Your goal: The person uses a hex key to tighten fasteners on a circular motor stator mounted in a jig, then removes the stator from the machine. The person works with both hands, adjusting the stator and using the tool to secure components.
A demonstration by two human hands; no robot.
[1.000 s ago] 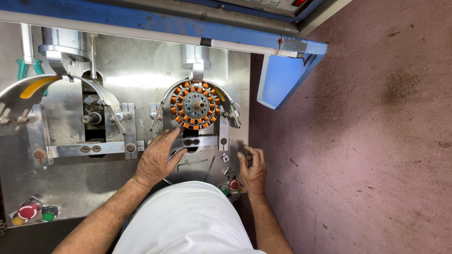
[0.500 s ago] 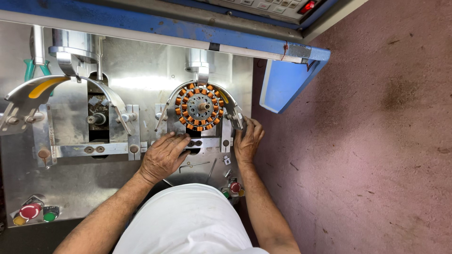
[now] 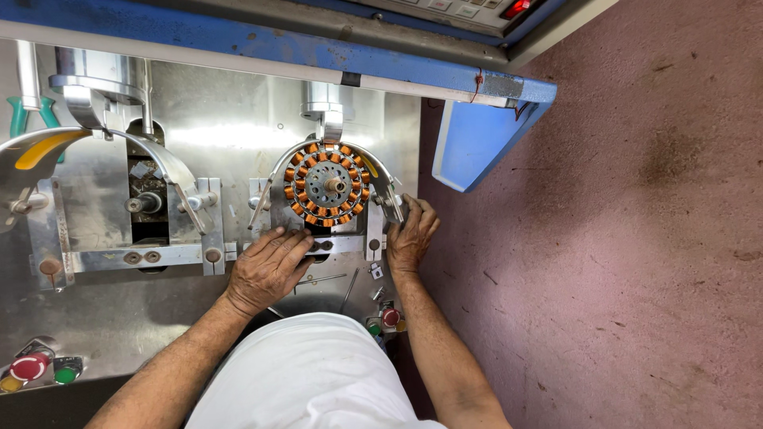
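A round stator (image 3: 327, 183) with copper-orange coils ringed about a grey metal hub sits upright in the right-hand fixture (image 3: 373, 210) of a steel machine bench (image 3: 230, 127), framed by two curved metal guards that arch up to a post above it. It seems seated on the fixture's spindle so that its wound face points outward for access. The left hand (image 3: 269, 266) lies flat, fingers spread and open, on the bracket just below the stator, touching the fixture's lower edge rather than the coils; it grips nothing. The right hand (image 3: 411, 234) is curled loosely against the fixture's right side beside the curved guard, fingertips touching metal; whether it pinches a small part cannot be told. To the left stands a second, matching fixture (image 3: 147, 202) with no stator in it. Red and green push-buttons (image 3: 30, 368) sit at the bench's near left corner, and a blue tray (image 3: 477, 139) hangs off the right end over the reddish floor (image 3: 636, 238).
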